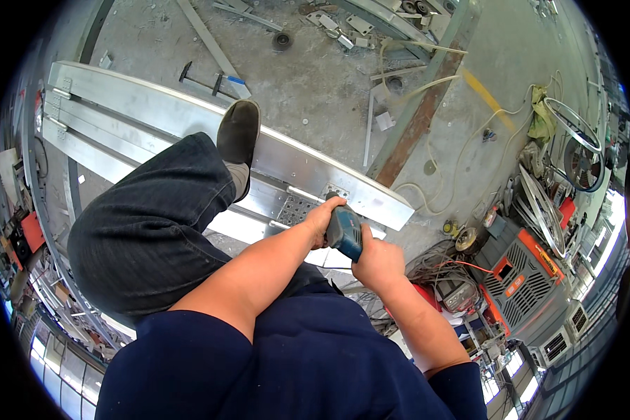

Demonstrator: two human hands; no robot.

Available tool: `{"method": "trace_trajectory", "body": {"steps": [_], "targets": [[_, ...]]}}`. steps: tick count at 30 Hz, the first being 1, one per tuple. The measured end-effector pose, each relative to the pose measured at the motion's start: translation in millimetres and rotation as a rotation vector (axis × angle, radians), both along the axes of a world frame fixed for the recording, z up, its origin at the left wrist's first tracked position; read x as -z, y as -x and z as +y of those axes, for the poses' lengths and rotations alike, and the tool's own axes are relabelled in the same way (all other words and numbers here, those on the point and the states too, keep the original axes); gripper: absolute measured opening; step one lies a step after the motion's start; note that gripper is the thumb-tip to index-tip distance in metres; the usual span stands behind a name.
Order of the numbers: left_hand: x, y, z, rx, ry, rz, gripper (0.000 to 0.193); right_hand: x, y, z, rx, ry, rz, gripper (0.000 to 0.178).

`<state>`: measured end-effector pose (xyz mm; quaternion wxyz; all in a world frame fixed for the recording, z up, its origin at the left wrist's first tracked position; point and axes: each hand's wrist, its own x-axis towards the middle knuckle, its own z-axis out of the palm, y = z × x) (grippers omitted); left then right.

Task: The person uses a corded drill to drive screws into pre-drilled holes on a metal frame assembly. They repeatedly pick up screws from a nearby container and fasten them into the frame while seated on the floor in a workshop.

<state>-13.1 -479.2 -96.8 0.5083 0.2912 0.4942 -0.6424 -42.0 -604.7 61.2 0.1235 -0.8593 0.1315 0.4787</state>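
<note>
Both my hands grip a teal and black hand-held power tool (pixel 344 232). My left hand (pixel 320 222) is closed around its front part, with the thumb along the top. At its rear, my right hand (pixel 380 262) is wrapped around the handle. The tool's working end is hidden, so its exact kind cannot be told. Just beyond and left of it lies a metal plate with many holes (pixel 296 209), set between long silvery metal profiles (pixel 297 163). My shoe (pixel 239 131) rests on the far profile, with the knee bent to the left.
Two hammers (pixel 217 84) lie on the concrete floor beyond the profiles. A rusty beam (pixel 416 129) and pale hoses (pixel 430 183) are to the far right. An orange and grey machine (pixel 521 280), tangled cables (pixel 434 269) and a fan (pixel 583 164) stand at the right.
</note>
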Motion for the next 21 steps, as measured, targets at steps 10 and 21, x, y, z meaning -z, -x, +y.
{"method": "trace_trajectory", "body": {"steps": [10,21], "targets": [[3.0,4.9,-2.3,0.017,0.014,-0.013,0.046,3.7,4.2,-4.1,-0.006,-0.001,0.002,0.066],[5.4,8.4,-2.4,-0.019,0.040,-0.003,0.044,2.9,4.8,-5.9,0.007,-0.018,-0.005,0.070]]}}
